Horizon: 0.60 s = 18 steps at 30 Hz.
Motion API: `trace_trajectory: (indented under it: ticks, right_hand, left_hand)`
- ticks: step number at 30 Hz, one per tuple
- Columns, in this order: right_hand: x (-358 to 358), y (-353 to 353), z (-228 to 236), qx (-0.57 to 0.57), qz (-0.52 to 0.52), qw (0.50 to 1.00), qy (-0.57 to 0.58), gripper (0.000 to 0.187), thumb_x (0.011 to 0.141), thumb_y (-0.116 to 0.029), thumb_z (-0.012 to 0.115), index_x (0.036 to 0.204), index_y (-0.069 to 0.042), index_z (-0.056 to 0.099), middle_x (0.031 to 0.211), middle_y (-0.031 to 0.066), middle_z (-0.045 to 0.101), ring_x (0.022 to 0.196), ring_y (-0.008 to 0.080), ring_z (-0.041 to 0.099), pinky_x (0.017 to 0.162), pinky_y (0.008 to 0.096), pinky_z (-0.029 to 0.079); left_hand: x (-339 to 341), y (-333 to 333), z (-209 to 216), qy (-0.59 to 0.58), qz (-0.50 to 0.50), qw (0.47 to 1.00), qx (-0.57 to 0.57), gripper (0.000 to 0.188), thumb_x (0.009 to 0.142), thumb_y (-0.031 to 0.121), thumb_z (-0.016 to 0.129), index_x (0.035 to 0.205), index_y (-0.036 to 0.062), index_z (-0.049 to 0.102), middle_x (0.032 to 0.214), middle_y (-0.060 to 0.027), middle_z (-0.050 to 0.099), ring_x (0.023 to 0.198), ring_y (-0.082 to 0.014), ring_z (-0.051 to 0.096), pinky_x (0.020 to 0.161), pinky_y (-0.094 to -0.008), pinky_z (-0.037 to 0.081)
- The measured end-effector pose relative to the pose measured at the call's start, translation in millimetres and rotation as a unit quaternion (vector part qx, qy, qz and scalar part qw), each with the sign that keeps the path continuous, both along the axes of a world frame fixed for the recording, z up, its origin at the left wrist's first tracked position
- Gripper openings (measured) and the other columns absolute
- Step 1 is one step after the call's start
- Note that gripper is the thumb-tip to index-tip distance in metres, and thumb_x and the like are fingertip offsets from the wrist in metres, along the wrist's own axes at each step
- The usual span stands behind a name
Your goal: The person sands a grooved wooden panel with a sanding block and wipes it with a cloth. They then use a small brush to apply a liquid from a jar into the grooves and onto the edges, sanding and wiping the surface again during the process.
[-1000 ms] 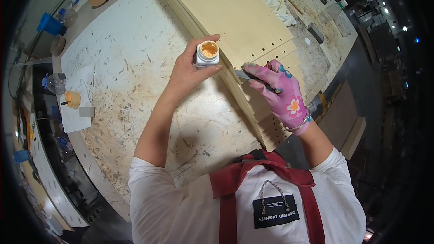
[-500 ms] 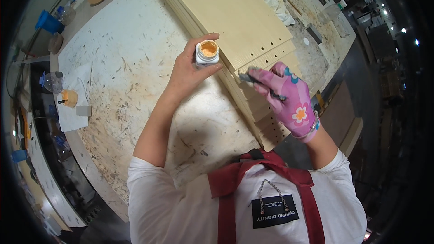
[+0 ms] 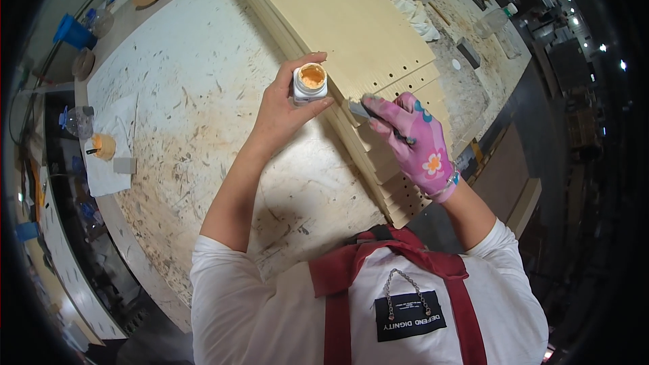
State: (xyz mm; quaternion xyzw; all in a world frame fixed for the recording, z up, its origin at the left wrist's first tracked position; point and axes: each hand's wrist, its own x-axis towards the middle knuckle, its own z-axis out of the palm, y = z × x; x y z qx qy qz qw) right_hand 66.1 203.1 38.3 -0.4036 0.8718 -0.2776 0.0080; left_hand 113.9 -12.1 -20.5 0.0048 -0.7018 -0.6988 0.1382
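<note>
Above the maroon apron (image 3: pixel 331 277), the gloved right hand (image 3: pixel 416 135) pinches a flat scraper (image 3: pixel 358 109), fingers drawn in around a handle mostly hidden from view; whether its blade touches wood cannot be told. It is at the left edge of a stack of boards (image 3: pixel 351 27), which lies aslant on the worn table (image 3: pixel 182 88), near ends stepped. By that same edge, the bare left hand (image 3: pixel 278 107) curls thumb and fingers about a small white jar (image 3: pixel 310 93), uncapped and roughly upright.

If the jar tipped, it could drop paste (image 3: pixel 312 79) on the wood, being so close; a steeply held blade might scratch it, and a knock could shift the layers. The boards look pale yellow, smooth and flat, with rows of dark round holes near their ends; the paste is light orange.

Farther left, an orange tub (image 3: pixel 103 145) sits on a white cloth (image 3: pixel 108 182); a clear bottle (image 3: pixel 492 21) is at far right.
</note>
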Motion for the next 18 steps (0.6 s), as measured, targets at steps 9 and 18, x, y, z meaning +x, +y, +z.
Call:
trace_trajectory:
  ticks: [9,18]
  right_hand:
    - [13.5,0.1,8.7,0.038,0.021,0.998,-0.035,0.031,0.086,-0.015,0.060,0.116,-0.014,0.061,0.081,0.0124,0.055,0.065,0.0292,0.060,0.057,0.0368,0.048]
    - [12.5,2.4,3.6,0.008,0.011,0.995,-0.094,0.032,0.085,-0.016,0.060,0.117,-0.015,0.061,0.081,0.0116,0.054,0.067,0.0282,0.059,0.058,0.0370,0.048]
  left_hand:
    - [1.6,-1.6,-2.5,-0.018,0.010,1.000,-0.008,0.056,0.076,0.007,0.071,0.126,0.0095,0.048,0.131,-0.0024,0.051,0.110,-0.0100,0.051,0.093,-0.0261,0.041]
    - [2.2,1.2,-4.8,0.001,0.011,1.000,-0.017,0.056,0.076,0.007,0.071,0.126,0.0090,0.046,0.132,-0.0041,0.051,0.115,-0.0124,0.050,0.097,-0.0280,0.040]
